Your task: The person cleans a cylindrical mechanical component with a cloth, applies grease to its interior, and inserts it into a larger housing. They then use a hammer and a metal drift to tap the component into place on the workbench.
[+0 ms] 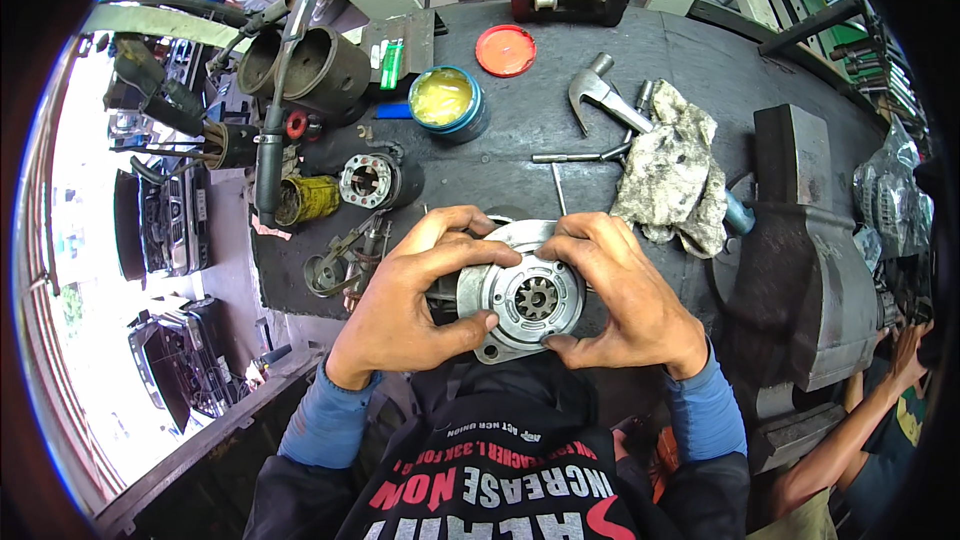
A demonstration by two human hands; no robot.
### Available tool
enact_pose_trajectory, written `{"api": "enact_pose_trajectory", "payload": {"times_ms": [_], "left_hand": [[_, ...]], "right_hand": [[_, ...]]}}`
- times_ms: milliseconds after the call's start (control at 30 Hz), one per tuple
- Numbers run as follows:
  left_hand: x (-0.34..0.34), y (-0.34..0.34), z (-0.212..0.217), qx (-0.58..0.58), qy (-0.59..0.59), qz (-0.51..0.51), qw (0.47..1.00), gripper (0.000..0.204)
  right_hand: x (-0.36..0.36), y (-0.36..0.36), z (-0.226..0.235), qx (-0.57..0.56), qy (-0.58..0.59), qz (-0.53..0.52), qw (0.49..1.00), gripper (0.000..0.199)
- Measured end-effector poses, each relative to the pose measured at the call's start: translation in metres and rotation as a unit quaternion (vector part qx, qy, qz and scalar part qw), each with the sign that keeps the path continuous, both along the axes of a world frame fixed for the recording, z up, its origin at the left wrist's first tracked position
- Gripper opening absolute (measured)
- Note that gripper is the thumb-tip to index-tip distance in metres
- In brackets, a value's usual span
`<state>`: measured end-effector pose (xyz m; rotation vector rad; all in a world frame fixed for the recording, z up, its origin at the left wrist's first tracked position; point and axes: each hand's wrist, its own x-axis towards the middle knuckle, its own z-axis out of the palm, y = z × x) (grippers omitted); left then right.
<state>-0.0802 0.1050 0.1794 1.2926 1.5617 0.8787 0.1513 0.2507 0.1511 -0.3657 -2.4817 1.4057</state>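
Grey metal fills our hands: at the near edge of the dark workbench we hold a round starter housing with a small toothed pinion at its centre. Our left hand wraps its fingers around the housing's left rim, and our right hand clamps the right rim, thumb below. Further right lie a claw hammer, a soiled rag and a heavy vise

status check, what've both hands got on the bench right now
Left hand and right hand both grip the round grey metal housing with a toothed gear. Held above the dark workbench. Nothing blocking.
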Motion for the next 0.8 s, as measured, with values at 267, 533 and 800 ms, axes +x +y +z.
{"api": "enact_pose_trajectory", "payload": {"times_ms": [267, 533, 800], "left_hand": [[0.003, 0.005, 0.013, -0.003, 0.093, -0.052, 0.994, 0.071], [0.011, 0.011, 0.022, -0.029, 0.111, -0.051, 0.992, 0.072], [0.005, 0.013, 0.013, 0.004, 0.11, -0.069, 0.991, 0.071]], "right_hand": [[-0.004, 0.0, 0.006, 0.019, -0.015, 0.001, 1.0, 0.081], [-0.01, 0.002, 0.014, 0.009, -0.007, 0.023, 1.0, 0.08], [-0.012, 0.014, 0.012, -0.001, -0.003, 0.058, 0.998, 0.08]]}}
